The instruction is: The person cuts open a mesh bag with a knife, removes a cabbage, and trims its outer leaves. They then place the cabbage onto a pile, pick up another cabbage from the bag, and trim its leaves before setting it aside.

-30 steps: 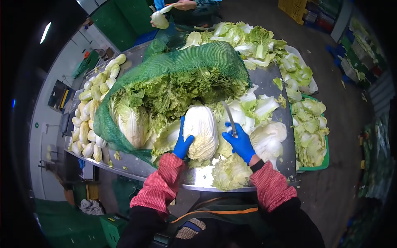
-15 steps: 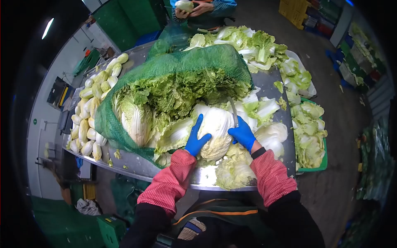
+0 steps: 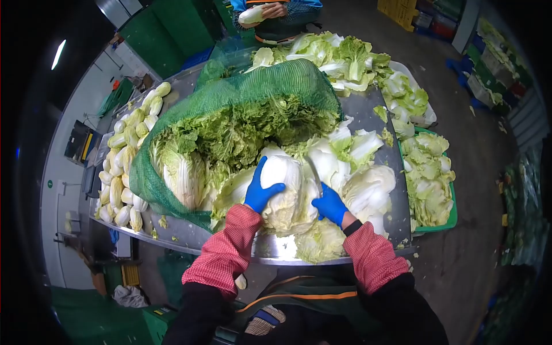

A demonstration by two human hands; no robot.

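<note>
My left hand (image 3: 262, 188), in a blue glove, grips the left side of a pale Chinese cabbage (image 3: 283, 198), thumb across its front. The cabbage stands over the table's near edge with its white base up. In my right hand (image 3: 330, 205), also gloved in blue, is a knife (image 3: 314, 172), its curved blade pointing away from me just right of the cabbage. Loose outer leaves (image 3: 368, 190) lie to the right of the knife and below it. Behind the cabbage, a green mesh sack (image 3: 270, 80) lies open, full of untrimmed cabbages (image 3: 183, 172).
Trimmed cabbages (image 3: 123, 167) are piled at the table's left end. Leaves heap at the far right, beside a white tub (image 3: 428, 115) and a green crate (image 3: 451, 207) of leaves. Across the metal table (image 3: 276, 248), a person's hands (image 3: 273, 10) hold another cabbage.
Both my hands have shifted left, the left one carrying the cabbage. The cabbage has tipped so its base shows, and the knife has come away from it slightly. A small pale piece now shows below the table edge.
</note>
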